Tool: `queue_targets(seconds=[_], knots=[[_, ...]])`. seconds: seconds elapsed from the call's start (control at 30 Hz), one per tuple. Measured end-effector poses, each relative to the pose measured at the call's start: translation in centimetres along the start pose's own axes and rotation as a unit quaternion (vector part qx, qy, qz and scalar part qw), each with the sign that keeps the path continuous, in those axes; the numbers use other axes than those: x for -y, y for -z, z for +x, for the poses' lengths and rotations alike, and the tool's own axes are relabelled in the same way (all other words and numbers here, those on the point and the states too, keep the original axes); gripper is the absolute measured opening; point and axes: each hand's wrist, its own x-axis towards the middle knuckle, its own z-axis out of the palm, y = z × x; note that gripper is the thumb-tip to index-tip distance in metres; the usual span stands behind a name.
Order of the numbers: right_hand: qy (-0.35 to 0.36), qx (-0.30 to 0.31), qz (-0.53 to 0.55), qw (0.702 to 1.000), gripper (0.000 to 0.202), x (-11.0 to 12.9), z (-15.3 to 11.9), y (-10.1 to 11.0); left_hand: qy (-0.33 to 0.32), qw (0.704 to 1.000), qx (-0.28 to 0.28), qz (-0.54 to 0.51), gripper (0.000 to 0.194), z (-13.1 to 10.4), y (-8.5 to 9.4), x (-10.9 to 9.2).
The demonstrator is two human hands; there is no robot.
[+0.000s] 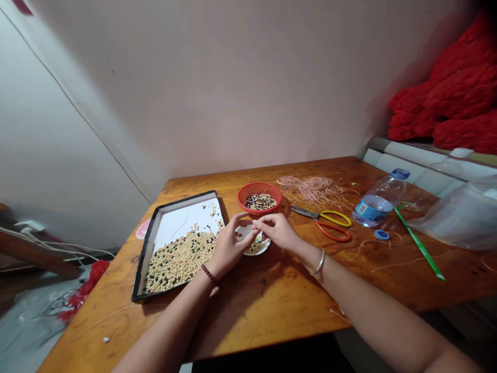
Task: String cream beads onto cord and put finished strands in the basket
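Observation:
Both hands meet over a small white bowl [257, 250] that holds beads. My left hand [232, 243] is closed, its fingertips together at something too small to make out. Touching it from the right, my right hand [277, 230] pinches at the same spot, and what it grips is hidden. To the left lies a black-edged tray [153, 228] with many cream, black and a few green beads [186, 256]. Behind the hands stands a red basket [241, 192] with dark and light beads. Pink cord [310, 189] lies in a loose heap at the back.
Scissors [330, 225] with yellow and orange handles lie right of the basket. Farther right are a water bottle [378, 202], a blue cap [381, 234], a green stick [421, 246] and a clear plastic bag [462, 215]. Red bundles [454, 93] are piled at the upper right.

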Motion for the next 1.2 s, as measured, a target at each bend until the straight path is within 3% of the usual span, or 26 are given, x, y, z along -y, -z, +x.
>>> queue_targets(seconds=[0.1,0.17,0.33,0.53,0.8,1.2], knots=[[0.006,0.000,-0.002,1.000,0.038,0.2,-0.1,0.1,0.019,0.997,0.069,-0.032,0.032,0.2,0.0,0.2],[0.004,-0.001,0.002,1.000,0.038,0.3,0.0,0.1,0.021,0.996,0.081,-0.038,0.028,0.2,0.0,0.3],[0.007,-0.004,-0.004,1.000,0.036,0.0,0.0,0.1,0.025,1.000,0.018,0.000,0.026,0.2,0.1,0.5],[0.001,-0.013,0.022,1.000,0.036,-0.2,-0.1,-0.2,-0.001,0.998,-0.013,0.061,0.022,0.1,0.1,0.5],[-0.079,-0.049,0.102,0.990,0.034,0.5,-0.4,-0.6,-0.043,0.992,-0.032,0.111,0.017,-0.1,0.1,0.6],[-0.104,-0.046,0.165,0.980,0.036,0.5,-0.5,-0.8,-0.005,0.998,-0.067,0.012,0.016,-0.3,-0.2,-0.5]])
